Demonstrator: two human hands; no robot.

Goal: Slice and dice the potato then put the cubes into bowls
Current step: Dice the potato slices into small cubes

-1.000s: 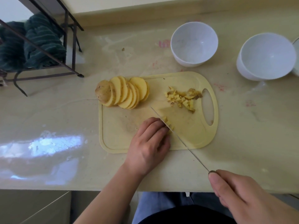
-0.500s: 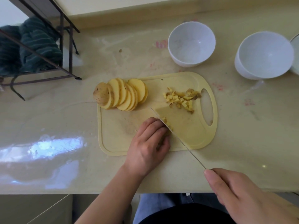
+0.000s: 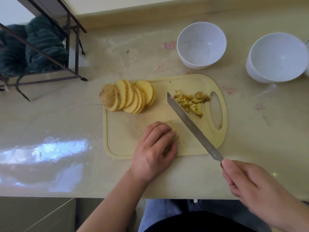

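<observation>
Single head-worn, wide-angle view looking forward and steeply down from close above the counter [image 3: 83,104], cutting board [image 3: 127,124] central, the wearer's lap at the bottom edge.

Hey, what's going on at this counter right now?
A person is dicing a potato on a yellow cutting board. The right hand holds a long knife with the blade angled across the board beside a small pile of cubes. The left hand is curled over a piece of potato near the board's front edge. A fanned row of slices waits at the back left. The two white bowls hold no cubes yet.
</observation>
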